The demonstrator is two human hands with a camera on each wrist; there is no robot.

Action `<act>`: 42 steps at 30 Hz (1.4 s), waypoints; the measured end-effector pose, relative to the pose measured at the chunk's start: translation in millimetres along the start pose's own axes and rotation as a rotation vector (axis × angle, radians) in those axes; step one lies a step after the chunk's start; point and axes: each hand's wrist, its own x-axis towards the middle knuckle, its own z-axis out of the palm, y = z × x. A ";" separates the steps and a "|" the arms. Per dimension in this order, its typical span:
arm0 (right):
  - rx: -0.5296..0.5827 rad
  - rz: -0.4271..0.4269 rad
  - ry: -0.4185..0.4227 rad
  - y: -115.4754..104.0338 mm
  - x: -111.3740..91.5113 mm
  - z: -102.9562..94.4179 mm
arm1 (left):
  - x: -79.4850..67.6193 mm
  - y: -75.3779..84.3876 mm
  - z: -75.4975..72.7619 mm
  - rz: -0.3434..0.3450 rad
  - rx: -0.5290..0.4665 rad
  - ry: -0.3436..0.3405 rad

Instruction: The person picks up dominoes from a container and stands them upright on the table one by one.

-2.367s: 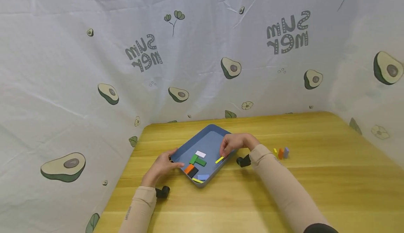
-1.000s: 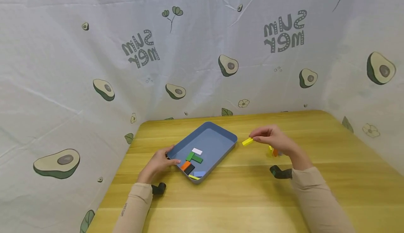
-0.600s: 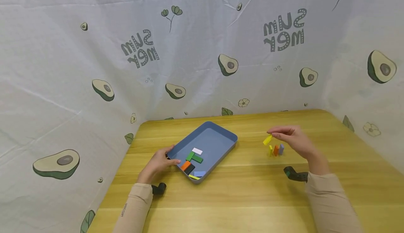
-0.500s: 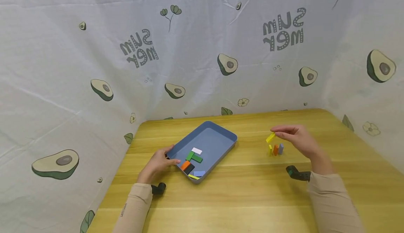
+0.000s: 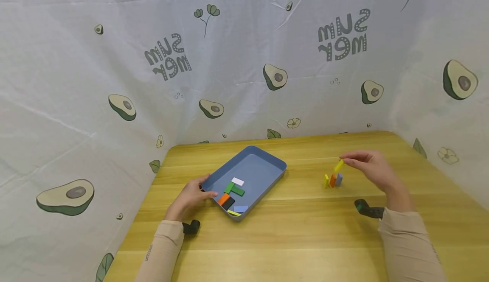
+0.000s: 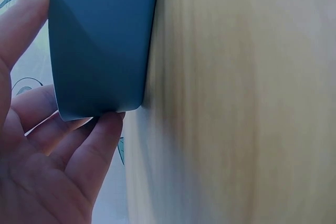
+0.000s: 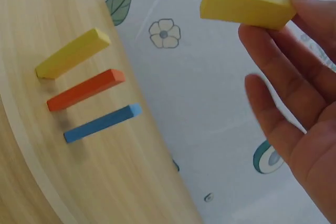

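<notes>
My right hand [image 5: 376, 171] pinches a yellow domino [image 7: 247, 4] by one end, in the air above the table. Below and left of it, a yellow domino [image 5: 326, 181], an orange domino [image 5: 333, 180] and a blue domino [image 5: 339, 180] stand upright in a spaced row. My left hand [image 5: 191, 197] grips the blue tray [image 5: 263, 188] at its left corner, thumb over the rim and fingers against the outer wall [image 6: 100, 51]. Inside the tray lie a white domino [image 5: 237, 182], green dominoes [image 5: 237, 191], an orange one [image 5: 223, 199], a black one [image 5: 229, 203], a blue one [image 5: 240, 209] and a yellow one [image 5: 234, 213].
The tray and the row share a wooden table [image 5: 298, 239]. Behind it hangs a pale cloth [image 5: 237, 61] printed with avocados. Black wrist devices [image 5: 368, 209] sit close under both hands.
My right hand has lifted the yellow domino out of the tray and carried it right, past the standing yellow domino, to above the blue end of the row. My left hand stays on the tray.
</notes>
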 end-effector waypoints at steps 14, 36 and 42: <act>-0.024 0.012 0.007 27.3 -5.6 -12.2 | 1.1 0.5 -0.7 0.011 0.002 -0.007; -0.072 0.122 -0.022 70.6 -7.0 8.1 | -0.9 2.3 -0.7 -0.004 0.004 -0.011; -0.056 0.129 -0.020 74.4 -7.2 10.1 | -0.6 1.8 -0.8 0.007 -0.003 -0.015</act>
